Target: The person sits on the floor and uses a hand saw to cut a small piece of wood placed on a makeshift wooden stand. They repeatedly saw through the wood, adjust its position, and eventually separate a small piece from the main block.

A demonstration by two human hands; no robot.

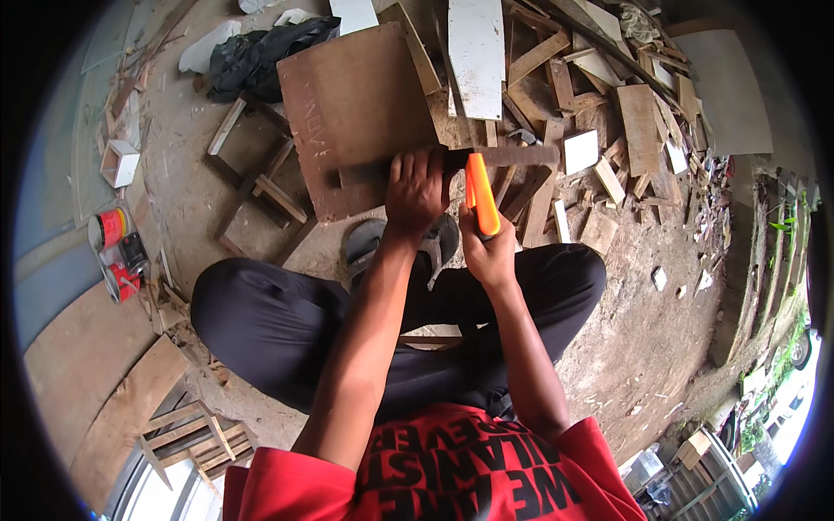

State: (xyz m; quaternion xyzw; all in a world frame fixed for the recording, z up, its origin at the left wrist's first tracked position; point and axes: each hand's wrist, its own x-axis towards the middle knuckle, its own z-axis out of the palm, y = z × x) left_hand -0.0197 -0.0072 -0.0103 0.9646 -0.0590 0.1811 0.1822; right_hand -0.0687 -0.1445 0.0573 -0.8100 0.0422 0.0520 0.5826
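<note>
Bare, dusty brown ground [625, 356] spreads around us, with a jumbled heap of brown and white scrap wood [638, 130] along its far right side. On the ground ahead of us we have a large, squarish, reddish-brown wooden board [356, 95], its near edge toward our black-trousered crossed legs [269, 321] and our feet in dark sandals [365, 243]. A handsaw with a bright orange handle [484, 200] and a thin dark blade points away from us, past the board's right edge. A narrow, dark brown wooden strip [512, 156] crosses over the board's near edge, its left end above the near left corner and its right end out beyond the right edge. We cannot tell whether it rests on the board or is held above it.

Our left hand [419, 191] is closed over the strip, and our right hand [486, 247] is wrapped around the saw's handle.

The blade meets the strip just beside our left hand, so a jump of the teeth could, we judge, reach the fingers. With only one hand steadying it, the strip might twist or pinch the blade, and its unsupported right end could sag and splinter.
</note>
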